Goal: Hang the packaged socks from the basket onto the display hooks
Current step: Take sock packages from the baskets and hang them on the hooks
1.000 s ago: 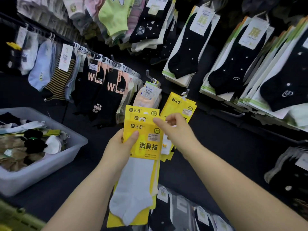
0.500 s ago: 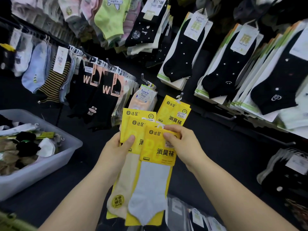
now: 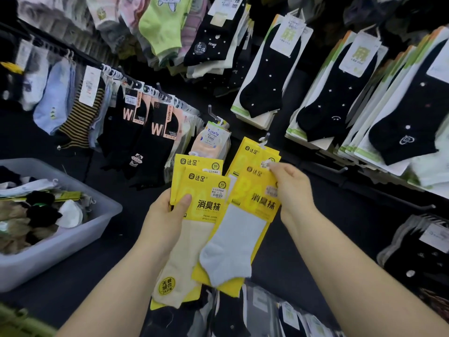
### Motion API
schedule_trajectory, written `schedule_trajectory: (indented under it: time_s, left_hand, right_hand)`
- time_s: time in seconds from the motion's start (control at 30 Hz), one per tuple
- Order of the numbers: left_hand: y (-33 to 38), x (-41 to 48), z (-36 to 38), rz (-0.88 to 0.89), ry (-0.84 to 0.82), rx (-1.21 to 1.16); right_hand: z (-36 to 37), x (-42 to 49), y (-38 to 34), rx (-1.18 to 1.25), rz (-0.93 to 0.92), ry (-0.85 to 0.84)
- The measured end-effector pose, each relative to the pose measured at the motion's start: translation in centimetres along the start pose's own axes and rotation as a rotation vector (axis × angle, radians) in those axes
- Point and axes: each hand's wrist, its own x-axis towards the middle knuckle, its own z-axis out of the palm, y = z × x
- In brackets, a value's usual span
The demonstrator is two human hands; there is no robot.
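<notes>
- Fingers of the left hand [image 3: 167,216] are clamped on a fanned pair of yellow packs [image 3: 202,190], thumb pressed across the front card; two packs counted there, the front one showing a cream sock.
- Right hand [image 3: 290,188] pinches the top corner of one grey-sock pack [image 3: 245,215], fingertips on the card's upper right edge, pack tilted and overlapping the left-hand pair.
- Just above the right fingertips: a hung yellow stack [image 3: 255,154] on a display hook [image 3: 264,138]; stack count cannot be told.
- Writing on the yellow cards: "达足" logo, "消臭袜", round "SGS" badge; the cream sock carries a "无骨缝合" sticker.
- Up-left of the left fingers: a "TuYaYa" pack [image 3: 213,139], and two black packs marked "W" [image 3: 145,125].
- Far left of the left fingers: grey basket [image 3: 73,239] with loose sock packs inside.
- Versus half a second ago: the grey-sock pack has lifted up and right, away from the left hand's pair and closer to the hung stack; left hand has barely moved.
</notes>
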Motion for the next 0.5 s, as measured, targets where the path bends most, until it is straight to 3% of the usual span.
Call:
schedule_trajectory:
  time_s: [0.17,0.4,0.5]
  left_hand:
    - [-0.3,0.1,0.0,0.024,0.072,0.040]
    - [-0.7,0.2,0.1,0.048,0.080,0.061]
    - [-0.9,0.2,0.1,0.020,0.065,0.036]
  right_hand:
    - [1.8,4.8,-2.5,-0.012,-0.130,0.105]
    - [3.5,8.4,-1.2,-0.123,-0.065,0.207]
    - [3.4,7.3,-0.7,-0.272,-0.128,0.355]
